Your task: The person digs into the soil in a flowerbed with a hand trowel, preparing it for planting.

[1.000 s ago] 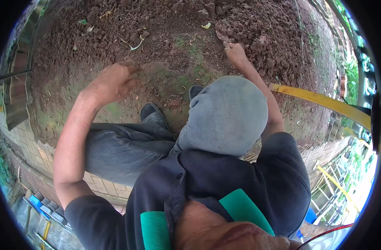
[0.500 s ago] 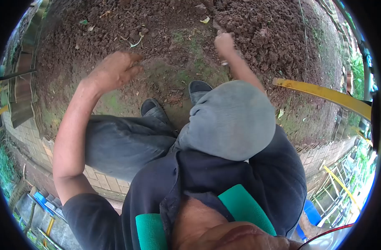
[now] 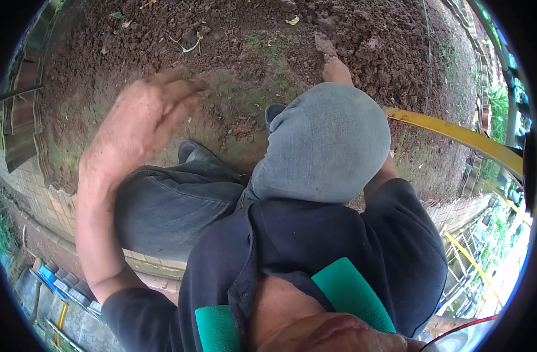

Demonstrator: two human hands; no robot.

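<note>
Change since earlier: left hand [image 3: 140, 120] has lifted off the ground and come nearer the camera, its edges blurred; right hand [image 3: 337, 71] has drawn back toward the raised knee [image 3: 327, 144], which now covers most of the forearm.
Left hand: held above the bare packed soil [image 3: 233, 105], palm turned down, fingers loosely extended and close together, holding nothing; touches nothing that can be seen.
Right hand: low at the soil just beyond the knee, next to a flat clod [image 3: 325, 44] at the edge of the loose crumbled earth [image 3: 386, 47]; only the back of the hand shows, so whether the fingers are curled or spread, or grip anything, cannot be told.
Soil bed: dark brown, lumpy across the top and right, flatter with green moss patches in the middle, scattered with small leaf scraps [image 3: 292, 20].
Body: person crouches, both shoes [image 3: 192, 151] planted on the packed patch, dark trousers on the left leg, pale grey denim over the right knee.
Surroundings: yellow bar [image 3: 456, 136] slants past the right knee; brick edging [image 3: 39, 193] borders the bed at the left.
</note>
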